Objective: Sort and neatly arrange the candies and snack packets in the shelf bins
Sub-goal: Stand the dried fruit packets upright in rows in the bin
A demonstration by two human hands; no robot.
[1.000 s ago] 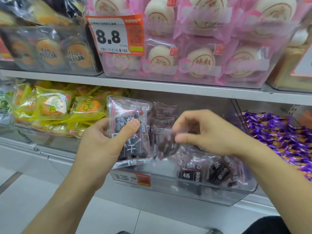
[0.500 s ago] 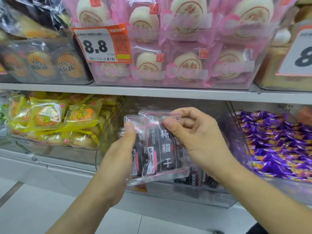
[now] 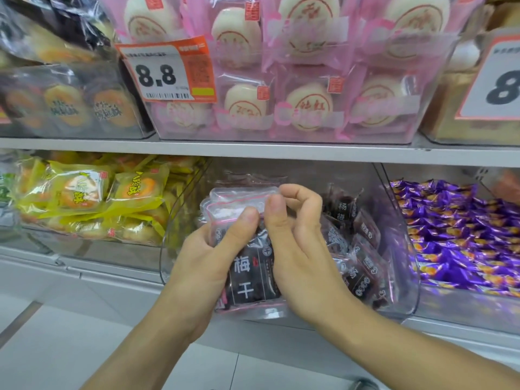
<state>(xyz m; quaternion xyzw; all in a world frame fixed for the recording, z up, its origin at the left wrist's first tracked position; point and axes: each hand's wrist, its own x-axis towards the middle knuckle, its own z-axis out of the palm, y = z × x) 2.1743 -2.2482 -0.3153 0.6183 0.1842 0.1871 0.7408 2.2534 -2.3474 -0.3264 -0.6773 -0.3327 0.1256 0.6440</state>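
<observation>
Both hands closed on a small stack of dark plum packets (image 3: 250, 266), held upright at the front of the clear middle bin (image 3: 405, 277) on the lower shelf. Left hand (image 3: 208, 257) wrapped around the stack's left side, thumb pressed across the front near the top. Right hand (image 3: 295, 249) gripping the right edge, thumb laid on the front, fingers curled over the top seal. Packets clear plastic with thin pink-red seal lines, dark contents inside, black label panel with white characters. More of the same packets (image 3: 357, 249) lying loose and tilted in the bin behind and to the right. Yellow pastry packets (image 3: 84, 192) in the bin to the left, purple candies (image 3: 461, 232) in the bin to the right. On the shelf above, pink-wrapped white buns (image 3: 306, 105) behind an orange price tag (image 3: 166, 71) reading 8.8.
</observation>
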